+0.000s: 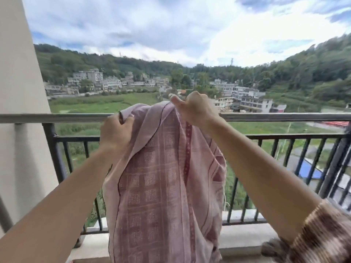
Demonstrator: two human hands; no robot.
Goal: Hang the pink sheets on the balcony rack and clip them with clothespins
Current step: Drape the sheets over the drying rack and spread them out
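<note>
Gripping left hand (116, 131): fingers curled round the sheet's (161, 186) top edge, at the rail (57, 117).
Right hand (195, 109): pinches the sheet's top, thumb out, just above the rail.
Sheet: pink, checked, bunched, hanging from both hands across the rail's middle.
Railing (284, 136): black bars below the rail.
Pillar (19, 111): at the rail's left end.

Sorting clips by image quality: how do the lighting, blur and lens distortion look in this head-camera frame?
Head view: bright, diffuse daylight, with the clouds nearly blown white at upper right; wide-angle distortion bows the hills and horizon; slight smear on the silver rail and dark railing near the right edge; the pink sheet, left hand and right hand are fairly sharp, with the weave pattern readable.
</note>
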